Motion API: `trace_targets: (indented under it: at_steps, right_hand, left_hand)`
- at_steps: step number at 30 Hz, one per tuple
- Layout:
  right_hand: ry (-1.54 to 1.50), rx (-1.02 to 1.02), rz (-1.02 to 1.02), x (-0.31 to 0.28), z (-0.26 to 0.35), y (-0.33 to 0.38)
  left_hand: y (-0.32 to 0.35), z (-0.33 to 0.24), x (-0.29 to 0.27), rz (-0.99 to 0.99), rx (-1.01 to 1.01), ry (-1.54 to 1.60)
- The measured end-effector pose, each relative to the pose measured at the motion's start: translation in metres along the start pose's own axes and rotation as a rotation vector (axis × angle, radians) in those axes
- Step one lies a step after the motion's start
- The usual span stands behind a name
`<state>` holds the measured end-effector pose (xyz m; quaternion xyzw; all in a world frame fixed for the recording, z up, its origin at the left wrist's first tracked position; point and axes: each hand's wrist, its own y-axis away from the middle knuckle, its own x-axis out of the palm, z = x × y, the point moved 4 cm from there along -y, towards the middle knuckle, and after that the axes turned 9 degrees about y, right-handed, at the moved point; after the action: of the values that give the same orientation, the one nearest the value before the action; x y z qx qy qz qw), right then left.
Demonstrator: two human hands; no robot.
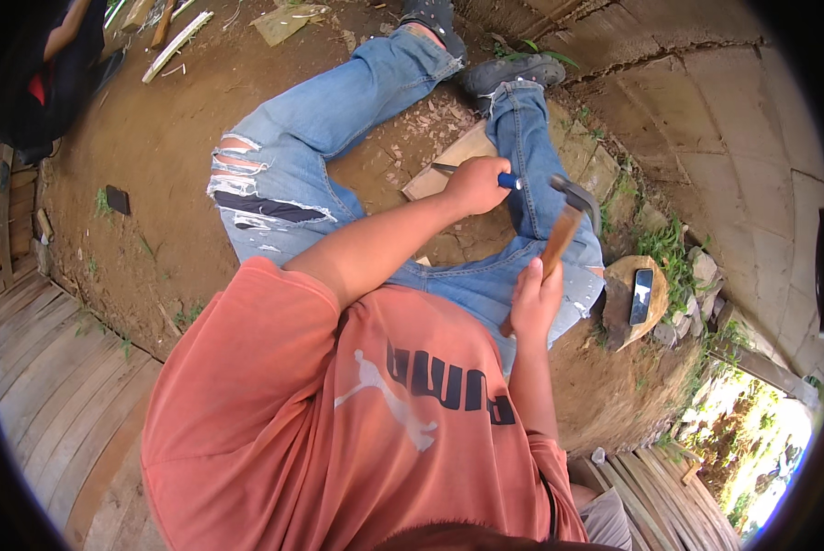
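Note:
My left hand [476,185] is closed around a chisel with a blue handle [509,181]. Its metal blade pokes out on the other side of the fist, over a pale wooden board [462,151] lying between my legs. Whether the blade touches the board I cannot tell. A claw hammer [563,234] with a wooden handle is gripped in my right hand [535,298], low on the shaft. The hammer's head is raised near my right thigh, to the right of the chisel's handle and apart from it.
Wood chips [426,129] litter the dirt around the board. On my right a phone [641,296] lies on a cut wood block [621,280] beside stones and weeds. Another person [67,73] is at the upper left, near wood strips [178,46]. A dark flat object [117,199] rests on the ground.

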<state>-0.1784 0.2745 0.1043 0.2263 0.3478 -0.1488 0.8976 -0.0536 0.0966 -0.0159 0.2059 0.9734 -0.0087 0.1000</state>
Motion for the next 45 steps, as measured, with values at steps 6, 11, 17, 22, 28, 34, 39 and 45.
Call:
trace_targets:
  at_steps: [6,11,17,22,28,34,39,45]
  right_hand:
    - [-0.087,0.101,0.057,-0.003,0.006,-0.005]
    - [0.001,0.143,0.196,0.014,-0.03,-0.008]
    - [-0.416,0.303,0.136,0.0,-0.039,-0.023]
    - [-0.577,0.356,0.156,0.033,-0.038,-0.064]
    - [-0.425,0.359,0.367,0.126,-0.025,-0.138]
    - [-0.311,0.269,0.176,0.172,-0.034,-0.147]
    - [-0.196,-0.018,0.096,0.17,-0.027,-0.162]
    - [-0.145,-0.029,0.107,0.17,-0.024,-0.172]
  left_hand:
    - [-0.001,0.03,-0.017,-0.08,-0.108,-0.034]
    - [0.004,0.042,-0.03,-0.095,-0.253,-0.026]
    - [0.02,0.006,-0.014,0.385,-0.204,-0.412]
    - [0.024,0.057,-0.052,0.352,-0.508,-0.682]
    - [0.032,0.098,-0.062,0.657,-0.699,-0.819]
    - [0.035,0.097,-0.072,0.543,-0.735,-0.708]
    - [0.042,0.091,-0.071,0.53,-0.887,-0.42]
    - [0.044,0.105,-0.062,0.293,-0.567,-0.245]
